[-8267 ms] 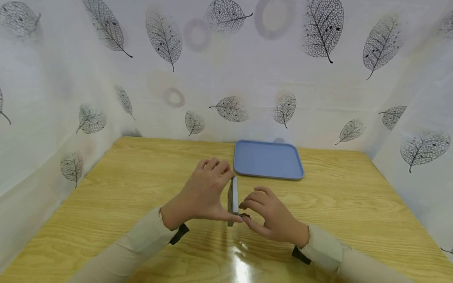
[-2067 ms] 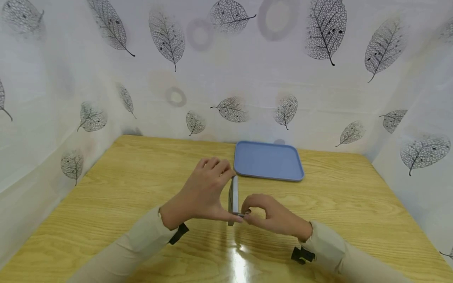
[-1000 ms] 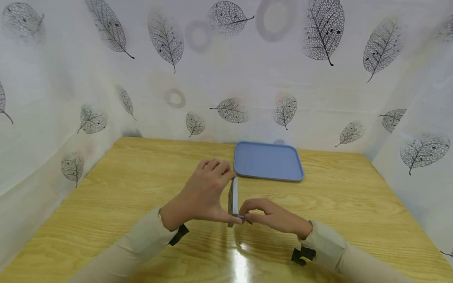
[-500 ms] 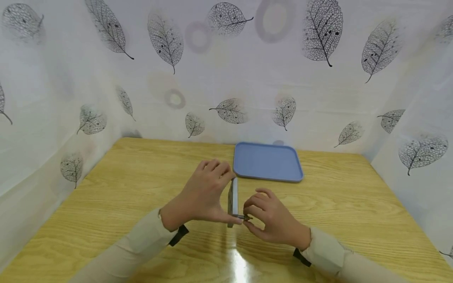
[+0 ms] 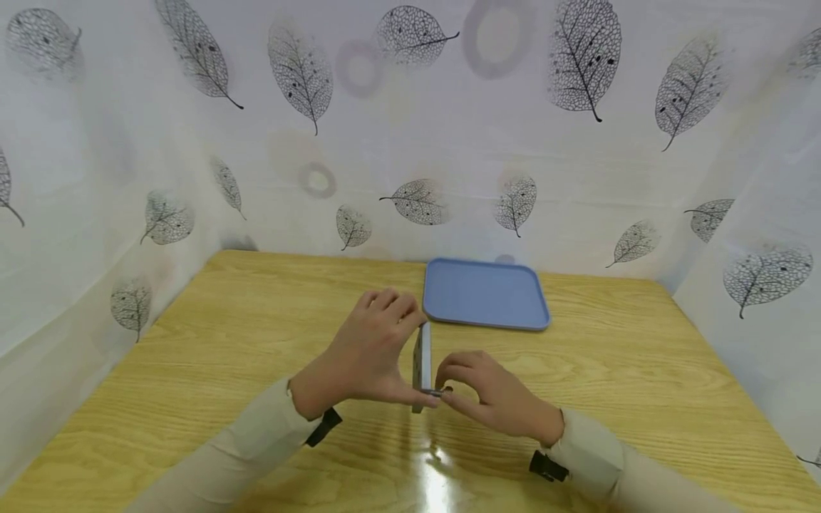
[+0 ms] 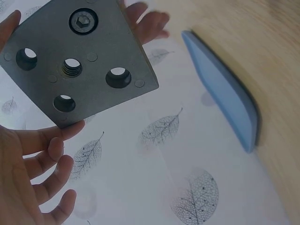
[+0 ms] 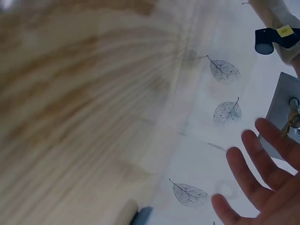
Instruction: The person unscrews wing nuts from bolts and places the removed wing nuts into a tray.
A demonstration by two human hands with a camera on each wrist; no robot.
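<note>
A grey square metal plate (image 5: 421, 360) stands on edge on the wooden table (image 5: 224, 335). My left hand (image 5: 375, 349) grips it from the left, thumb on the near edge and fingers over the far edge. The left wrist view shows the plate's face (image 6: 98, 56) with several holes and a hex socket screw (image 6: 83, 21) near one corner. My right hand (image 5: 481, 388) pinches a small metal fastener (image 5: 441, 391) at the plate's near lower corner on its right side. In the right wrist view the fastener (image 7: 293, 117) sits against the plate (image 7: 281, 112), with my right fingers (image 7: 262, 164) spread below it.
A blue tray (image 5: 485, 292) lies flat beyond the hands, near the back wall; its edge shows in the left wrist view (image 6: 225, 93). White sheets printed with leaves (image 5: 410, 142) close the table in at the back, left and right.
The right hand has turned at the wrist and its fingers have shifted around the fastener, staying at the same spot on the plate. The left hand and the plate have not moved.
</note>
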